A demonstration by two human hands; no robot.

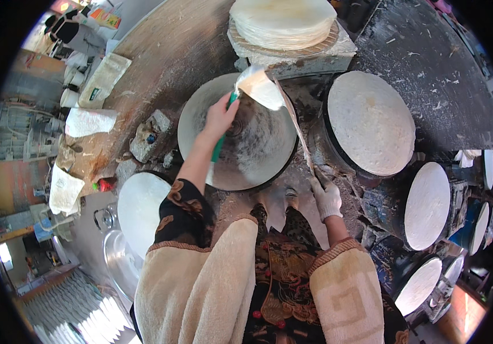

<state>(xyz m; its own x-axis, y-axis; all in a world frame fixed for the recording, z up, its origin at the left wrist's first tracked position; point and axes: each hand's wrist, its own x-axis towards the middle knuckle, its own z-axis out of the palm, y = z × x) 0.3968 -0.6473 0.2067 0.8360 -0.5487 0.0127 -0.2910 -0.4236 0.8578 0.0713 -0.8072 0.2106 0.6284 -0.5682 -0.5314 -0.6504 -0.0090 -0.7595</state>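
Note:
My left hand [220,121], bare, is closed round the green handle of a ladle [251,73] with a pale, shiny bowl. In a white glove, my right hand [325,198] grips a long thin stick [297,126]. The stick's far end meets a curved cream-coloured blade [264,92] beside the ladle's bowl; whether the two touch, I cannot tell. Both tools are above a large round griddle [200,155], whose surface is dusted white with a darker middle. Right of it, a round griddle is covered by a pale flatbread [371,123].
A tall stack of thin round flatbreads [283,26] sits on a block behind the griddle. More white-topped rounds [427,206] line the right side. On the left are a white disc [143,212], a metal pan [121,261], cloths [90,121] and a rough block [150,137].

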